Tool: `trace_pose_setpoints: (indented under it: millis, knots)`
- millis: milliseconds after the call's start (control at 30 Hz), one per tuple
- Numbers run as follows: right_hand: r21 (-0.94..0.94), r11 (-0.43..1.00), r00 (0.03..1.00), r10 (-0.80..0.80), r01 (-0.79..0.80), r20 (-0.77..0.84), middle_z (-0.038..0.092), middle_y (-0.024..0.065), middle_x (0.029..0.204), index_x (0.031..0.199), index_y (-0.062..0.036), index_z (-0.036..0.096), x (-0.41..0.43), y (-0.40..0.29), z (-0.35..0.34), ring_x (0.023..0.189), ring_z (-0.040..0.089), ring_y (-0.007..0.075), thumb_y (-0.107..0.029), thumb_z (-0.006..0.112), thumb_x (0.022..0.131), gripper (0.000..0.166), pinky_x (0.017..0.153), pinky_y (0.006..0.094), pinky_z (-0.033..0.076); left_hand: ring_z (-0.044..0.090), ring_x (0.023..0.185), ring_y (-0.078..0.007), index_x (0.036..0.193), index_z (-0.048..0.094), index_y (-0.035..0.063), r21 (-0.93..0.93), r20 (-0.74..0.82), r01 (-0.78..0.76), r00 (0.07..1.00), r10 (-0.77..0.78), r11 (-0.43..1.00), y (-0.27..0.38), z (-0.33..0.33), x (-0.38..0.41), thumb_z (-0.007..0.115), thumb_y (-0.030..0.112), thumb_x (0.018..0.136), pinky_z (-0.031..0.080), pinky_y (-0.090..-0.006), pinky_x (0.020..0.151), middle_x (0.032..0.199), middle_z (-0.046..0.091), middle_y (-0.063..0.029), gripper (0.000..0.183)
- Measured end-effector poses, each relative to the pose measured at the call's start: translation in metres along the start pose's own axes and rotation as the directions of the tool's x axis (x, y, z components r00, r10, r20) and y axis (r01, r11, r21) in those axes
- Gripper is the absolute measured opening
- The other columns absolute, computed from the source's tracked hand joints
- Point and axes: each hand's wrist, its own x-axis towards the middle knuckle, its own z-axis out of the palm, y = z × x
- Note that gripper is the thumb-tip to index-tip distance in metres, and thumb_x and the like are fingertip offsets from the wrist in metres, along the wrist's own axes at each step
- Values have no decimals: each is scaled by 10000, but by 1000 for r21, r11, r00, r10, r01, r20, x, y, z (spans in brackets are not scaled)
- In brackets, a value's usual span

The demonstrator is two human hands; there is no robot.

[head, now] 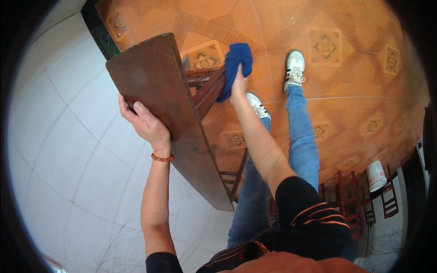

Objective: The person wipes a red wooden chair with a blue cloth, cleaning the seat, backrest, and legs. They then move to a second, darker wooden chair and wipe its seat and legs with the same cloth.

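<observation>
A long dark-brown wooden bench (160, 92) stands beside the white tiled wall, its seat running from upper left toward my lower body. My left hand (146, 124) rests on the seat near its wall-side edge, thumb on top and fingers around that edge. A blue cloth (237, 65) is gripped in my right hand (240, 87). The cloth lies against the outer end of a reddish-brown bench leg (210, 92), which sticks out from under the seat; the cloth hides part of that leg. My right fingers are mostly hidden behind the cloth.
White tiles (68, 143) cover the wall on the left, with a dark green skirting (102, 32) at its foot. Orange patterned floor tiles (324, 44) lie under my shoes (294, 68). Dark-red wooden chairs (351, 201) and a white bucket (376, 175) stand at the lower right.
</observation>
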Motion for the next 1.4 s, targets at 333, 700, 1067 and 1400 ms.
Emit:
trace_pose_setpoints:
  millis: [333,700,1067,1400]
  knots:
    - [225,683,657,476,-695,585,603,12,1126,1161,-127,559,-84,-51,-16,1029,568,160,-422,524,940,371,924,356,478,406,1281,-309,1354,355,-50,39,-72,0,997,3,999,-1,-5,-5,394,181,980,312,-356,1058,1383,418,-196,441]
    - [-630,749,857,175,204,485,635,93,1059,1178,-20,564,-123,-250,23,925,615,173,-341,597,908,421,819,308,508,567,990,-309,1346,427,92,169,-84,61,995,-47,984,9,-25,-4,540,228,903,446,-406,812,1149,589,-113,476]
    - [457,-553,-71,581,696,811,539,120,1272,1272,-79,474,-252,-213,179,1226,478,274,-276,686,764,585,1043,509,306,538,995,-290,1010,593,53,-146,-267,184,939,-218,972,4,-51,-29,636,140,791,388,-426,872,1040,561,-105,240]
    - [618,-575,601,774,537,199,668,200,909,1167,-13,554,-286,-159,278,884,650,345,-394,632,841,507,806,418,500,544,964,-238,1054,624,113,-1,-323,765,609,-724,644,-48,-78,-174,512,158,864,356,-393,879,996,585,-58,225]
